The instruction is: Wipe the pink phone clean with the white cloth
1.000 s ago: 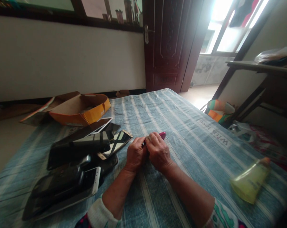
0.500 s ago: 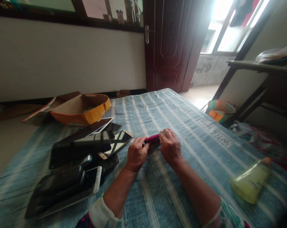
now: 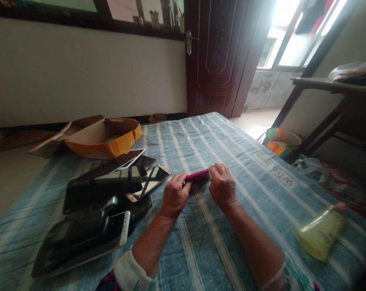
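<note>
A slim magenta phone (image 3: 197, 176), seen nearly edge-on, is held just above the cloth-covered surface. My left hand (image 3: 176, 195) pinches its left end between thumb and fingers. At the right end, my right hand (image 3: 222, 185) is closed around a small pale cloth (image 3: 211, 172), mostly hidden by the fingers, and presses it to the phone. Left of my left hand lies a gold-edged phone (image 3: 149, 184) with a shiny dark screen. A white-edged phone (image 3: 123, 231) rests nearer to me, against a black object whose kind I cannot make out.
Several dark devices (image 3: 104, 188) are piled on the left of the striped blue cloth (image 3: 183, 141). Behind them stands an open orange cardboard box (image 3: 110, 147). A translucent yellow bottle (image 3: 319, 234) lies at the right. Beyond are a brown door (image 3: 216, 60) and a side shelf (image 3: 337, 85).
My right hand has slid a little to the right along the phone, so more of its magenta edge shows. The left hand has stayed nearly still.
</note>
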Available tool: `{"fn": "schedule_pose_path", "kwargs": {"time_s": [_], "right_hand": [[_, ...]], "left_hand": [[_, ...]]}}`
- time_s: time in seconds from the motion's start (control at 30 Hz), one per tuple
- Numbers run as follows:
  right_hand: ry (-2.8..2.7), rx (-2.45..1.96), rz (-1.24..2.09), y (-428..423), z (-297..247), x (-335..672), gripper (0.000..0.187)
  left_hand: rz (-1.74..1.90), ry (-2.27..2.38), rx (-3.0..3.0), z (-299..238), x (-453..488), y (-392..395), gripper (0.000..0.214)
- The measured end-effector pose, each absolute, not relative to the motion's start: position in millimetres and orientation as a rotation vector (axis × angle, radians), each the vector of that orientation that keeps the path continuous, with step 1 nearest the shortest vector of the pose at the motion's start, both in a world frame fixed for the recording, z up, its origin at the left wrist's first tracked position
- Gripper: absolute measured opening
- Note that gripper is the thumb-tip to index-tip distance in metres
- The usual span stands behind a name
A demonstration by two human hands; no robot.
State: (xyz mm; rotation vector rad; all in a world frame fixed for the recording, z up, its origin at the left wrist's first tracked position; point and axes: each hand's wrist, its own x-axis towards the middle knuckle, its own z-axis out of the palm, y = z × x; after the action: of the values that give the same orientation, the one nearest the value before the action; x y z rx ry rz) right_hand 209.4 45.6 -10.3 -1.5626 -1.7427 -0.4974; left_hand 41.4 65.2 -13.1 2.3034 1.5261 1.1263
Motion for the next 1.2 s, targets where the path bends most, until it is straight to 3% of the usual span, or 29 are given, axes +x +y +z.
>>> {"fn": "schedule_pose_path", "kwargs": {"time_s": [0.4,0.77,1.2], "right_hand": [[-1.768,-1.453,-0.496,43.9,-11.1,197.8,0.024],[-1.956,-0.992,-0.192,22.2,7.1,169.5,0.030],[-1.789,-1.434,-0.473,44.0,-8.3,212.1,0.024]], "left_hand": [[1.107,1.525,2.277,-11.9,42.3,64.7,0.019],[1.097,1.436,2.274,-5.7,38.9,60.6,0.021],[1.109,1.528,2.287,-10.2,43.2,63.4,0.014]]}}
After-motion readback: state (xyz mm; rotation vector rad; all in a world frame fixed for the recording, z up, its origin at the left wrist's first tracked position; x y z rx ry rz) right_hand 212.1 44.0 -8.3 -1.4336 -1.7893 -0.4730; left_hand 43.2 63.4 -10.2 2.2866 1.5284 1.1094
